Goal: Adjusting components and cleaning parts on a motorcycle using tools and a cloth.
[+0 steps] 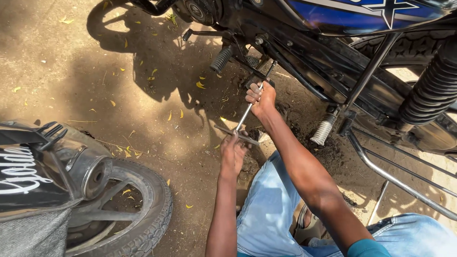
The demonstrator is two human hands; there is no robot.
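- My right hand [261,97] is closed around the thin metal shaft of a T-shaped wrench [243,118], up near its far tip.
- My left hand [232,153] is wrapped around the flat cross handle at the near end of the same wrench.
- The far tip of the wrench goes in under the motorcycle [342,52], just past my right hand. I cannot see what it touches there.
- A black rubber footpeg [221,58] sticks out just beyond my right hand, a bit to the left.
- A silver footpeg [323,129] hangs down to the right of my right arm.
- A black spring [431,88] sits farther right, beside the big tyre.
- My knees in light blue jeans [271,204] are under my arms.
- Far left of my left hand is another bike's wheel [135,209] with a shiny exhaust pipe [88,173].
- The dirt ground [71,71] has little yellow leaves on it.
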